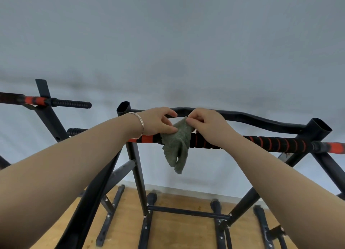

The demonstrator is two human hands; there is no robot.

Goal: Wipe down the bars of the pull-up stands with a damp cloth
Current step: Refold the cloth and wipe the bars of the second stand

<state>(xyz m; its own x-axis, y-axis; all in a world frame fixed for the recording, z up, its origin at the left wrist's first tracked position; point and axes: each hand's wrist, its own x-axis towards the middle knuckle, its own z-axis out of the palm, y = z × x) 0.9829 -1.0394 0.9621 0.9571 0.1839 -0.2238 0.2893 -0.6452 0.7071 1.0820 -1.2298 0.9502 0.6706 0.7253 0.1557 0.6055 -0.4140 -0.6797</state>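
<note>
Against wall (168, 43), hands (156, 122) (207, 124) pinch cloth (176, 146) before bar (261, 142).

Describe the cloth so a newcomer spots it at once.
Find the black pull-up stand in the middle, then its near bar wrapped in red and black. The left hand and right hand pinch the cloth there: grey-green, fuzzy, the only soft hanging thing.

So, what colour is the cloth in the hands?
The cloth is a dull grey-green, plain and fluffy; the head view shows it.
</note>
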